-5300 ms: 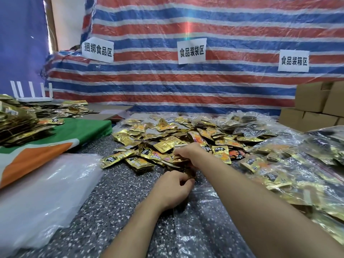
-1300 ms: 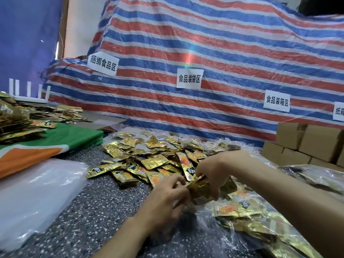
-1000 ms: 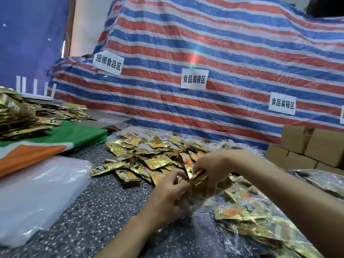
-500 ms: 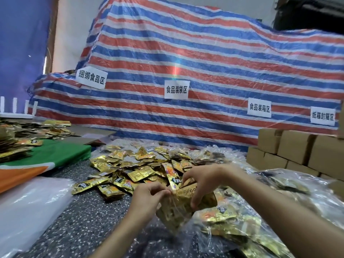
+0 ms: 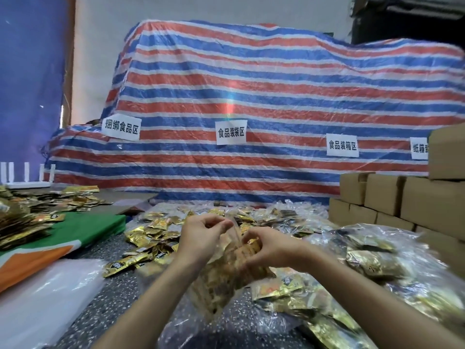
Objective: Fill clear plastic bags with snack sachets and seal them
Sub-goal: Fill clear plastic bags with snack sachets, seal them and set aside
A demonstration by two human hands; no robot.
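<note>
head view: one clear bag point(image 5: 226, 278) packed full, held up just over the table point(image 5: 113, 298)
left hand point(image 5: 201, 235): pinching the bag's top edge
right hand point(image 5: 269, 248): fingers curled on the mouth too
progress: this one looks filled, seal likely still to press
filled bags point(image 5: 377, 260): several at right, can't count
loose sachets point(image 5: 151, 238): dozens left
empty bags point(image 5: 37, 298): a stack, near left

- Left hand point(image 5: 201, 239): centre of frame, fingertips pinch the clear bag point(image 5: 224, 280) at its mouth.
- Right hand point(image 5: 270, 250): just right of it, pinches the same mouth.
- Forearms: both enter from the lower edge.
</note>
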